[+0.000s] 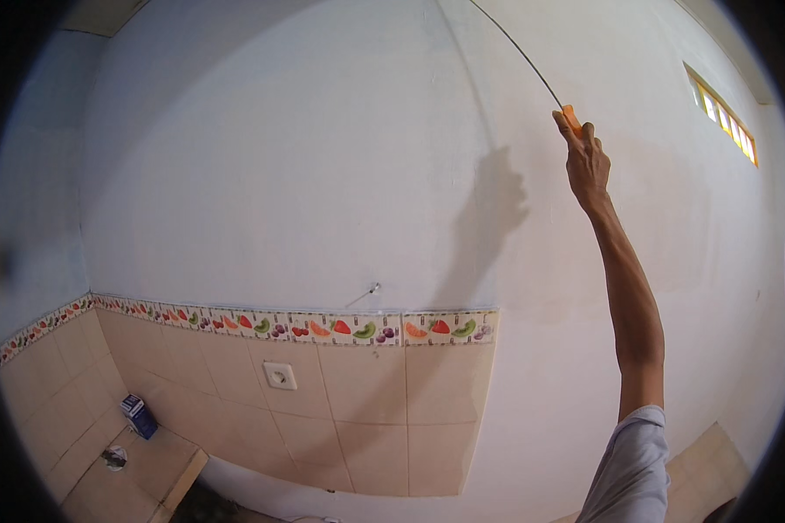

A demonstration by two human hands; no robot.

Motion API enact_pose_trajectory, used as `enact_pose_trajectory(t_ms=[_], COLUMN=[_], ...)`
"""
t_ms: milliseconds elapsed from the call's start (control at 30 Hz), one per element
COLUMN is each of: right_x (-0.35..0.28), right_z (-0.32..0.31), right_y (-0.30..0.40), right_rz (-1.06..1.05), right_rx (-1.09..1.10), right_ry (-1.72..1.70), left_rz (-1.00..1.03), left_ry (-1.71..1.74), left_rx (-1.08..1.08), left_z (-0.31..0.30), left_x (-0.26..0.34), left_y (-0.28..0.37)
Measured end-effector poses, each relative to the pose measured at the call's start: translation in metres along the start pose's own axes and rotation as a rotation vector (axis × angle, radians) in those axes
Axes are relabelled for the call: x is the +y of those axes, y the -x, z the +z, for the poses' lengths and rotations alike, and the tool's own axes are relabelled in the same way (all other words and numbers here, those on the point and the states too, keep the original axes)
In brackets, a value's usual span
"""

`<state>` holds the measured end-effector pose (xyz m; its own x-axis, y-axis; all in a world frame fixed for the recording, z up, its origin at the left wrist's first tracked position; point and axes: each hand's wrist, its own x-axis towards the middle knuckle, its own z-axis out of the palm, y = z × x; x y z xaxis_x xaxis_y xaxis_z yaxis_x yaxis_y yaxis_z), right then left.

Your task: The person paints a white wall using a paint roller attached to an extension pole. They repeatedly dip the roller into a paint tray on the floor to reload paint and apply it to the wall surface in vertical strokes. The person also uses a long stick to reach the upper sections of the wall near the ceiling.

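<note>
My right hand (587,157) is raised in front of the white painted wall (268,163), shut on an orange handle (570,119). A thin dark rod (530,62) runs from this handle up and to the left, past the top edge of the view, so its far end is hidden. The arm is stretched out, and its shadow with that of the rod falls on the wall to the left. My left hand is out of view.
Below the painted wall are beige tiles (369,389) with a fruit-patterned border (347,329), a wall socket (279,376) and a small metal hook or fitting (374,287). A blue box (139,416) stands on a tiled counter (147,464) at lower left. A narrow window (726,121) is high on the right.
</note>
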<state>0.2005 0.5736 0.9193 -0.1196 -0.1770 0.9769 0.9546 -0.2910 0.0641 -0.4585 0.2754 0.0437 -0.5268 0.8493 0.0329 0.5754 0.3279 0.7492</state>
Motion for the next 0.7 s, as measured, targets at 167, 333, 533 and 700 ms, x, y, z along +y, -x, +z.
enact_pose_trajectory(t_ms=[167, 333, 533, 700], right_x=[-0.040, -0.101, -0.151, -0.208], right_z=[0.003, -0.001, -0.028, -0.051], right_y=[-0.002, -0.009, 0.015, 0.005], right_rz=[-0.055, -0.020, 0.056, 0.186], right_rx=[-0.003, -0.066, -0.135, -0.236], right_ry=[-0.148, -0.286, -0.375, -0.546], left_rz=[0.024, 0.075, -0.056, 0.012], left_ry=[0.022, 0.027, 0.098, 0.030], left_rx=[-0.030, -0.021, -0.020, 0.026], left_z=[-0.004, -0.007, -0.010, 0.002], left_x=[0.006, 0.014, 0.042, -0.014], left_y=[-0.008, -0.011, -0.002, -0.027])
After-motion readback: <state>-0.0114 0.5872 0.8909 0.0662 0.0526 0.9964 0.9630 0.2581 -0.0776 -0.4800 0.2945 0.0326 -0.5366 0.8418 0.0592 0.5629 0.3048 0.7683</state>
